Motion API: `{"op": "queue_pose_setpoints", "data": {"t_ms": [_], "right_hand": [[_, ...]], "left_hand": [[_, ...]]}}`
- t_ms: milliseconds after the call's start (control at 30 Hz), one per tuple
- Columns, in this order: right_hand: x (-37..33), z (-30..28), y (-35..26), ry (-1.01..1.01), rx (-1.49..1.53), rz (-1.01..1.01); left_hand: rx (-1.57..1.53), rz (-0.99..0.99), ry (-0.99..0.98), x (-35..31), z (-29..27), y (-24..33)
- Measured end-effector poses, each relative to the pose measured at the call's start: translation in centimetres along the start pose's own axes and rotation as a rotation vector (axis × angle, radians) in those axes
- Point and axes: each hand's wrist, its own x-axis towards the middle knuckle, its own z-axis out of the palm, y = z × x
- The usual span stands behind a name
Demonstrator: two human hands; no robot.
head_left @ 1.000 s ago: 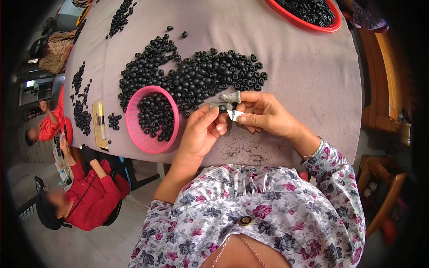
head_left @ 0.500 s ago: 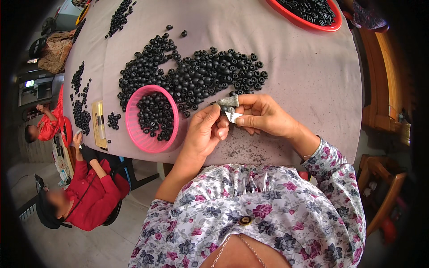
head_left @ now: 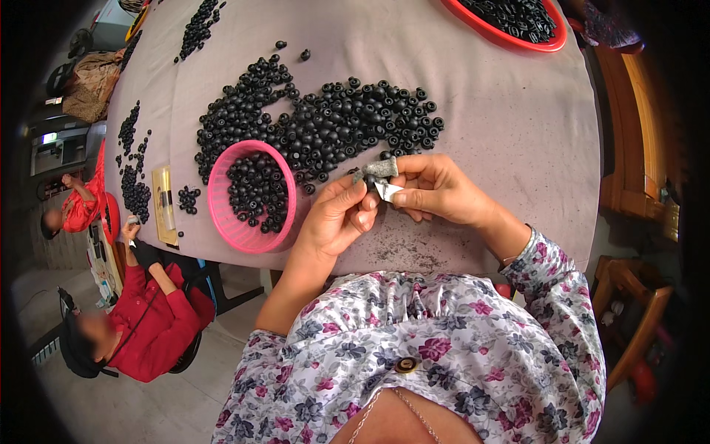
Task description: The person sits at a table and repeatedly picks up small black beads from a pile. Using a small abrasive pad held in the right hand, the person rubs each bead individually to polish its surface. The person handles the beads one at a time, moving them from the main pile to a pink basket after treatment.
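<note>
Near the table's front edge my two hands meet. My left hand (head_left: 331, 219) pinches a small black round part (head_left: 370, 180) between its fingertips. My right hand (head_left: 448, 194) is closed on a small white pointed piece (head_left: 387, 192), which lies against that part; whether it is a blade or a scrap I cannot tell. A worn grey fingertip cover (head_left: 381, 169) sits on my right index finger. Just beyond my hands spreads a pile of similar black round parts (head_left: 333, 126), some with hollow ends. Left of my left hand, a pink plastic basket (head_left: 222, 222) holds more of them.
Dark crumbs (head_left: 414, 248) lie on the grey tablecloth (head_left: 510, 133) before me. A red basin (head_left: 510, 43) of flat black pieces stands at the far right. Two co-workers sit at left, one in a dark red top (head_left: 159, 325). A wooden chair (head_left: 640, 325) stands at right.
The black part now shows more between my fingertips, and the white piece has tilted against it. My hands have barely shifted. The nearer co-worker's hand has moved slightly.
</note>
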Motion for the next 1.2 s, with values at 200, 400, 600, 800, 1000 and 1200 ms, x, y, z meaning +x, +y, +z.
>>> {"op": "queue_pose_setpoints", "data": {"t_ms": [200,400,600,800,1000,1200], "right_hand": [[0.1,0.2,0.2,-0.022,0.002,-0.034],[0.2,-0.1,0.5,-0.019,-0.003,-0.036],[0.0,0.5,-0.2,0.02,-0.036,0.007],[0.1,0.0,0.0,-0.015,0.002,0.001],[0.0,0.1,0.0,0.007,0.001,0.021],[-0.1,0.0,0.2,0.013,-0.02,0.024]], "left_hand": [[0.026,0.004,-0.052,0.1,-0.7,-0.3],[0.039,0.02,-0.018,0.1,0.3,-0.5],[0.059,0.028,-0.014,-0.1,0.4,-0.6],[0.038,0.028,-0.059,0.0,0.1,-0.7],[0.055,0.051,-0.033,0.0,0.4,-0.8],[0.059,0.069,-0.032,-0.1,0.6,-1.2]]}}
